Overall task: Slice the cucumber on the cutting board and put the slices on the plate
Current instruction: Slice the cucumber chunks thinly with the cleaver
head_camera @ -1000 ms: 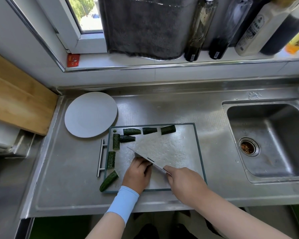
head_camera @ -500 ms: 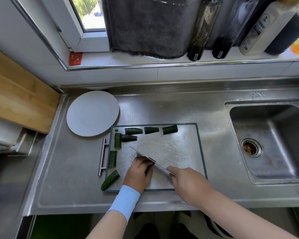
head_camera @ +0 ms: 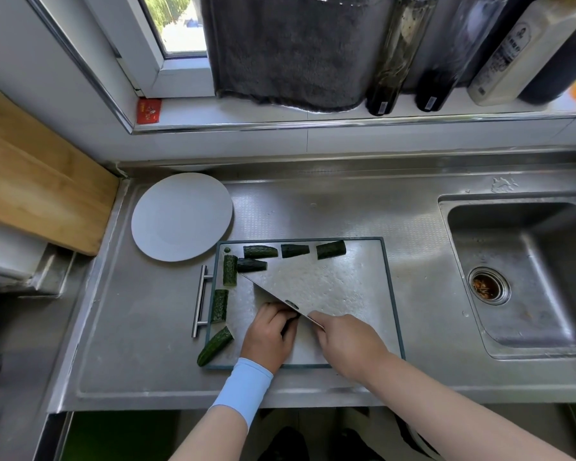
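Note:
A steel cutting board (head_camera: 363, 327) with a dark green rim lies on the counter. Several dark cucumber chunks (head_camera: 260, 251) line its far and left edges; one end piece (head_camera: 214, 346) overhangs the near left corner. My right hand (head_camera: 346, 344) grips the handle of a broad cleaver (head_camera: 313, 287), its blade slanting toward the far left. My left hand (head_camera: 268, 334) curls over a cucumber piece right beside the blade, mostly hidden under my fingers. The white plate (head_camera: 180, 216) sits bare at the board's far left.
A sink (head_camera: 526, 274) with a drain lies to the right. A wooden board (head_camera: 37, 181) leans at the left. Bottles (head_camera: 396, 54) and a grey towel (head_camera: 290, 48) stand on the window sill behind. The board's bar handle (head_camera: 200, 301) sticks out left.
Both hands and the cleaver stay at the near part of the board; only the view has shifted slightly. The cucumber chunks have not moved.

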`<act>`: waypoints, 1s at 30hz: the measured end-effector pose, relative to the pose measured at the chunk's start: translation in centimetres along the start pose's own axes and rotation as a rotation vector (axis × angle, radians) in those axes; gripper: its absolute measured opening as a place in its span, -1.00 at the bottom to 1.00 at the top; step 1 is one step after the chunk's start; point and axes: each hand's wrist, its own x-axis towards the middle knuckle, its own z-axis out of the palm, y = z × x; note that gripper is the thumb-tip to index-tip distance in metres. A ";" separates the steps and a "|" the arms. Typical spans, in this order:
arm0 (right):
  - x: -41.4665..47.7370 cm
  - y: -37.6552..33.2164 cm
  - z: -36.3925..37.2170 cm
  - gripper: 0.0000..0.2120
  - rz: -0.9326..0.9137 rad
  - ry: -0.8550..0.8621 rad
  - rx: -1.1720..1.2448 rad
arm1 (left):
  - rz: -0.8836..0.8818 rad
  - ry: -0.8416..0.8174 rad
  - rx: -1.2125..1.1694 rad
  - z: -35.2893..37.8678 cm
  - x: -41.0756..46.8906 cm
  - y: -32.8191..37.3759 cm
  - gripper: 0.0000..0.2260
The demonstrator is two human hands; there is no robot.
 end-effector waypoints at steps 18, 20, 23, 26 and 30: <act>-4.4 1.5 -0.8 -0.84 0.013 0.053 -0.092 | 0.009 0.014 -0.024 -0.1 -0.1 0.0 -0.81; -4.2 1.4 -0.9 -0.81 0.012 0.044 -0.087 | 0.010 0.015 -0.022 -0.2 -0.1 0.0 -0.81; -3.8 1.4 -1.1 -0.77 0.003 0.019 -0.063 | 0.015 0.021 -0.026 -0.1 -0.1 0.1 -0.81; -3.1 1.3 -1.2 -0.77 0.006 -0.013 -0.014 | 0.017 0.031 -0.025 -0.1 -0.1 0.1 -0.82; -1.2 0.5 -0.5 -0.79 0.005 -0.022 0.004 | 0.020 0.031 -0.019 0.0 -0.2 0.1 -0.85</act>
